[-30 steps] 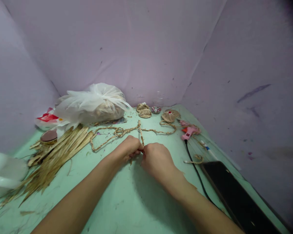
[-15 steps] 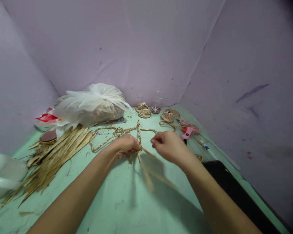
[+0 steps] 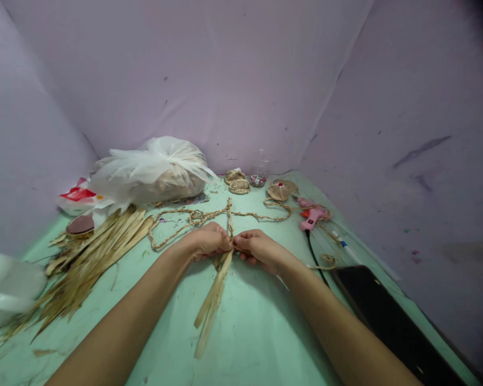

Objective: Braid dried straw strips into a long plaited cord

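A braid of dried plant fibre (image 3: 230, 217) runs back from between my hands over the green table cover. My left hand (image 3: 211, 240) pinches the braid's near end, its fingers closed. From the other side my right hand (image 3: 260, 249) also pinches the strands there, fingertips almost touching the left ones. Loose flat fibre strips (image 3: 213, 305) hang from the pinch toward me, slanting to the left. Behind my hands, a long finished braid (image 3: 173, 238) lies in loops to the left and right.
On the left lie a bundle of dried leaf strips (image 3: 92, 257), a white plastic bag (image 3: 153, 166) and a white container (image 3: 10, 289). Coiled fibre rounds (image 3: 239, 185) and a jar of beads (image 3: 258, 179) stand behind. A pink glue gun (image 3: 313, 218) and black tablet-like slab (image 3: 390, 316) lie right.
My right hand has moved left and closed on the strands beside my left hand. The loose strips have swung from the right to the left. My left hand stays in place.
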A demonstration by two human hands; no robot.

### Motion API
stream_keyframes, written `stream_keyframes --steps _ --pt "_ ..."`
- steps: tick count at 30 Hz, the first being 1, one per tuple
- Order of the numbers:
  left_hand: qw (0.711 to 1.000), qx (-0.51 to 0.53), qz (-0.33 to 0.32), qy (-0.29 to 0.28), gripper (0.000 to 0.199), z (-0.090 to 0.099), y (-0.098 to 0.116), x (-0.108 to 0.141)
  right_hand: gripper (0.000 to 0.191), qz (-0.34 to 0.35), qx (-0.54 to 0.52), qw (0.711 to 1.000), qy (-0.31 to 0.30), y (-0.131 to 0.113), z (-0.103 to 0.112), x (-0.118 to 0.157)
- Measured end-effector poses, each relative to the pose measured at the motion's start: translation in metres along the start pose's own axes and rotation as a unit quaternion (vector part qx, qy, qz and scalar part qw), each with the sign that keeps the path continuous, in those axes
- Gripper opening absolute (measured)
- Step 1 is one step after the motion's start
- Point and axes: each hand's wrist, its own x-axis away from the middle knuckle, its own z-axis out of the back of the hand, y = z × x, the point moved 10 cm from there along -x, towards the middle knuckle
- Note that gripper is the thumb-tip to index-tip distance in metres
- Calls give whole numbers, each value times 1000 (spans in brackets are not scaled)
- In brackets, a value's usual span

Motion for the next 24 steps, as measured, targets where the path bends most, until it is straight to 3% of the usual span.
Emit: stream_keyframes --steps 4,12,19,24 --pt "1000 9 -4 -3 17 -1 1 -1 21 -13 -23 999 -43 7 -9 -3" --pt "1000 7 -7 -8 2 0 1 0 24 17 14 999 -31 5 -4 -4" --pt "999 -53 -9 -1 12 3 9 8 14 55 13 998 6 3 8 -10" --pt "996 -86 17 19 13 19 -1 8 13 31 7 999 4 9 10 -11"
